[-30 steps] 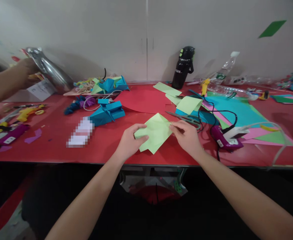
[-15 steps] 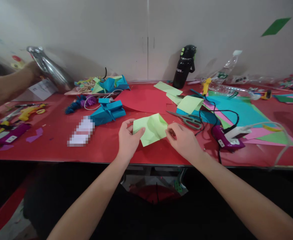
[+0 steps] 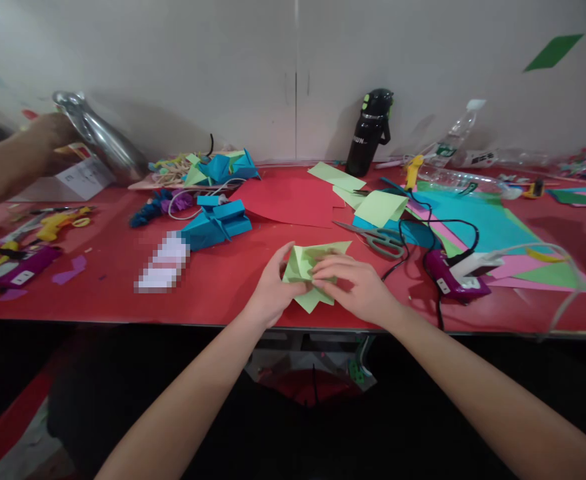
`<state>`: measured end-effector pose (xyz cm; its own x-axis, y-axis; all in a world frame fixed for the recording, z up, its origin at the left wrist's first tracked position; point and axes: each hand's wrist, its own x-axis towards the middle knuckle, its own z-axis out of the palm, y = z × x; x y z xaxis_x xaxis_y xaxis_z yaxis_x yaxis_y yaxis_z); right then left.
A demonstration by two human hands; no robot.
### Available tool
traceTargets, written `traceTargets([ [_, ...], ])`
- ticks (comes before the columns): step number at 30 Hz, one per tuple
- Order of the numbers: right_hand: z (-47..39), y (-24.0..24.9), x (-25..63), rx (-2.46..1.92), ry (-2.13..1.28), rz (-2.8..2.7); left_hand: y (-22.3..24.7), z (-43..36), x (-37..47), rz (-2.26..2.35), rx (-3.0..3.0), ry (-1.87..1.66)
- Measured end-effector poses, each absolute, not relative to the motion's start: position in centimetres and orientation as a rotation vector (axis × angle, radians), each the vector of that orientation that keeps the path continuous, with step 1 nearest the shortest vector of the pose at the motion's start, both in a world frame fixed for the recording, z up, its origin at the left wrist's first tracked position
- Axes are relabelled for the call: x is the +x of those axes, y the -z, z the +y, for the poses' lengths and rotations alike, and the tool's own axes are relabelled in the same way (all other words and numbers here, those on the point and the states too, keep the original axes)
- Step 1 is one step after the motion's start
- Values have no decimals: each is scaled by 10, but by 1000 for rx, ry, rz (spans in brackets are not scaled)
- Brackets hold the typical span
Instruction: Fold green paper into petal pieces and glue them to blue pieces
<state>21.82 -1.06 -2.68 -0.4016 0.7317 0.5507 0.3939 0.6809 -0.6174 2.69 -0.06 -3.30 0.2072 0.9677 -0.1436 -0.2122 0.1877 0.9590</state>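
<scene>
Near the front edge of the red table, a creased light-green sheet of paper [image 3: 309, 298] is folded into a pointed, partly raised shape. My left hand [image 3: 275, 290] grips its left side, thumb in front. On the right side, the fingers of my right hand [image 3: 355, 283] close over the paper and partly hide its folds. Scissors [image 3: 385, 243] with grey handles lie beyond my right hand. A folded blue paper piece [image 3: 217, 223] rests to the left, beside a blurred-out white item [image 3: 163, 263].
A purple power strip [image 3: 455, 280] with black and white cables sits at right, by stacked coloured paper [image 3: 487, 223]. Red paper [image 3: 290, 200] lies ahead. A black bottle [image 3: 367, 137] stands at the back. Another person's arm [image 3: 17, 157] reaches in at left near a silver flask [image 3: 105, 143].
The green paper has gone from a flatter sheet to a more folded, pointed shape. Both hands have shifted slightly toward me, the left one also rightward. The other person's hand has moved a little.
</scene>
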Motion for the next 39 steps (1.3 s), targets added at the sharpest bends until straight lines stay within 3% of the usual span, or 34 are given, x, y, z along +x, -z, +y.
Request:
traceTargets([
  [24, -10, 32, 226, -984, -494, -1958, 18, 1, 22, 907, 944, -1072],
  [31, -6, 37, 222, -1138, -1078, -1399, 24, 0, 26, 954, 932, -1237],
  [39, -6, 28, 225, -1116, -1087, -1328, 25, -2, 23, 1071, 1225, -1188],
])
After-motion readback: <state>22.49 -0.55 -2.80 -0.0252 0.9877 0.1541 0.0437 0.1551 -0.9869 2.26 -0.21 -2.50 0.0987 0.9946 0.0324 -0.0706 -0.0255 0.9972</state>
